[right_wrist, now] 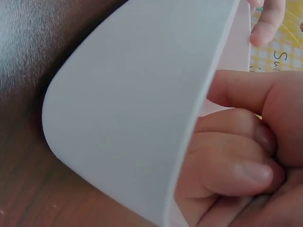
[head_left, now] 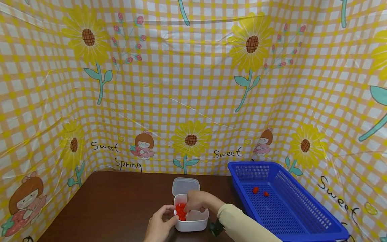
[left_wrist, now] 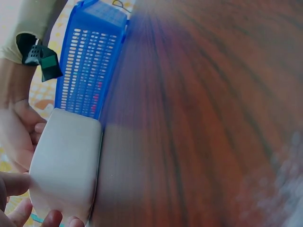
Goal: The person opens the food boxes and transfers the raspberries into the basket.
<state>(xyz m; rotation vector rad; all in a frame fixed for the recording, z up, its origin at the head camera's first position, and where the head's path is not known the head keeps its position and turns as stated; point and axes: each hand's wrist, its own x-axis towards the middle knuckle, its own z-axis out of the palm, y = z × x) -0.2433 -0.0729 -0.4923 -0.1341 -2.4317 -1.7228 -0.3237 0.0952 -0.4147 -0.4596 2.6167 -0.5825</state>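
Observation:
On the dark table stands a white box (head_left: 191, 226) with rounded corners, its lid off. Several small glossy red pieces (head_left: 181, 211) lie along its left side. My left hand (head_left: 160, 223) holds the box at its near left corner, with thumb and fingers against the wall. My right hand (head_left: 196, 200) reaches down into the box from the right, beside the red pieces. In the right wrist view its rear fingers (right_wrist: 232, 161) are curled, while the box wall hides its fingertips, so I cannot tell whether they pinch anything.
A translucent lid (head_left: 185, 185) lies right behind the box. To the right stands a blue perforated basket (head_left: 290, 215) with two red pieces (head_left: 255, 190) on its floor. A dark green wrist device (head_left: 216, 228) hangs at my right sleeve. Patterned cloth (head_left: 163, 101) encloses the table.

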